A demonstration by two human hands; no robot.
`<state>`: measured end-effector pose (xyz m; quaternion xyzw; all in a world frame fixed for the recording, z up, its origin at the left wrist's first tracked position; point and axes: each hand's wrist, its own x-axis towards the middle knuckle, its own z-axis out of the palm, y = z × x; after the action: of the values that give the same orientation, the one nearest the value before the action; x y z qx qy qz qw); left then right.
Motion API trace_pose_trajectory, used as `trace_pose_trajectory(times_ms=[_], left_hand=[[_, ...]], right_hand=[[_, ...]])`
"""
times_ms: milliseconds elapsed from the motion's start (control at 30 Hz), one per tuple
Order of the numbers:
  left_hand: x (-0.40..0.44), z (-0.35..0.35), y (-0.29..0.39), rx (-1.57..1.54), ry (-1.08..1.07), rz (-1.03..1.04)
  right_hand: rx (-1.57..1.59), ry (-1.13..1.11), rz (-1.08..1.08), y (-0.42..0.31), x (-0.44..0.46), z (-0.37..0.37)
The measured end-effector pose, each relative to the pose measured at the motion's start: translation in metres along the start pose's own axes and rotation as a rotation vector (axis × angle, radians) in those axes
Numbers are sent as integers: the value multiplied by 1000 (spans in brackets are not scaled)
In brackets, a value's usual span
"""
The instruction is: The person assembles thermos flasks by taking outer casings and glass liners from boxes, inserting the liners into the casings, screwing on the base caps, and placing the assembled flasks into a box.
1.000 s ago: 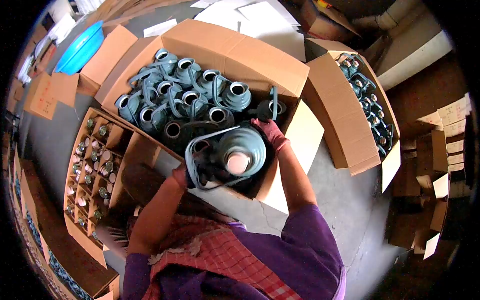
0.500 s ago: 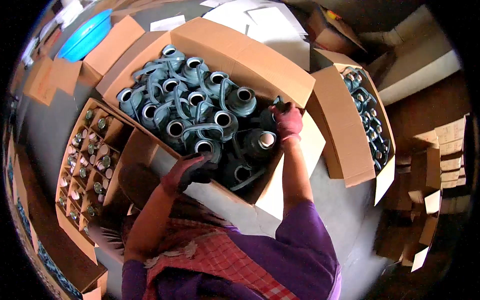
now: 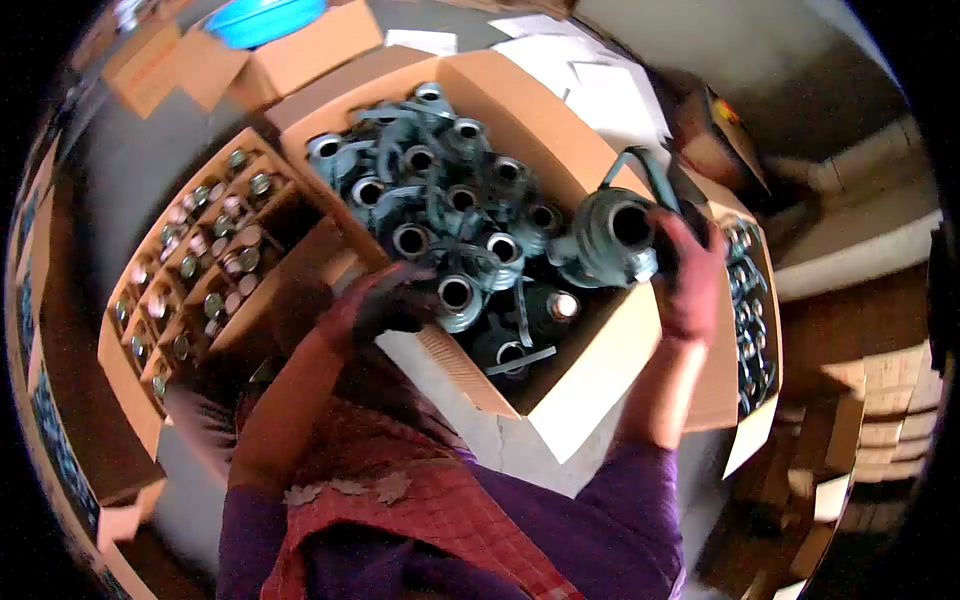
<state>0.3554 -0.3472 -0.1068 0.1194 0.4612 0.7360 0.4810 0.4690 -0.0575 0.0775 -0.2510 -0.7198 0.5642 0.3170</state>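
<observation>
My right hand (image 3: 690, 270), in a reddish glove with dark fingers, grips a grey-green thermos jug casing (image 3: 600, 240) by its side near the rim. The casing is tilted above the right end of a large open cardboard box (image 3: 540, 100), its round mouth facing me and its handle sticking up. My gloved left hand (image 3: 385, 305) is at the box's near edge, fingers apart, beside another casing (image 3: 457, 295); whether they touch is unclear. Several like casings stand packed in the box, handles among them. One low in the box shows a pale round tip (image 3: 563, 306).
To the left stands a divided carton (image 3: 130, 370) with glass flasks in its cells. A second carton (image 3: 710, 385) at the right holds more casings. White sheets (image 3: 620, 90) lie behind the box, a blue basin (image 3: 265, 22) at the far left, stacked cartons (image 3: 890, 400) at the right.
My right hand has lifted a casing out of the box's right end and tilted it. My left hand stays by the near edge. The view has shifted, so the boxes appear displaced.
</observation>
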Motion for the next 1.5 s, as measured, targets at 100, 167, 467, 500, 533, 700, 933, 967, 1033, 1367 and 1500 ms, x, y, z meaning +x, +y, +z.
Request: trace_pose_trajectory(times_ms=[100,167,467,500,533,700,933,967,1033,1367,1500], left_hand=[[34,-9,-22,-90,-50,-31],[48,-17,-28,-308,-30,-38],[-109,-107,14,-187,199,619],[-125,-115,5,-160,250,649],[-138,-121,-10,-126,309,668],[-178,-153,-71,108,551,703],[-215,-190,-31,-169,569,899],[-219,-196,-30,-163,564,926],[-238,-195,-14,-625,355,958],[-361,-166,72,-178,691,1447],[-320,-227,54,43,1043,1049]], right_hand=[[-273,-272,-209,-48,-64,4],[-436,-612,-539,-66,-91,23],[-110,-1080,-682,-16,-126,174],[82,-930,-529,-17,-120,201],[98,-817,-735,-25,-111,229],[-269,-943,-718,-24,-145,338],[184,-1306,-804,-7,-184,412],[290,-1344,-729,-3,-185,416],[251,-1584,-615,-12,-192,421],[106,-1404,-669,59,-199,495],[848,-1604,-723,-66,-233,454]])
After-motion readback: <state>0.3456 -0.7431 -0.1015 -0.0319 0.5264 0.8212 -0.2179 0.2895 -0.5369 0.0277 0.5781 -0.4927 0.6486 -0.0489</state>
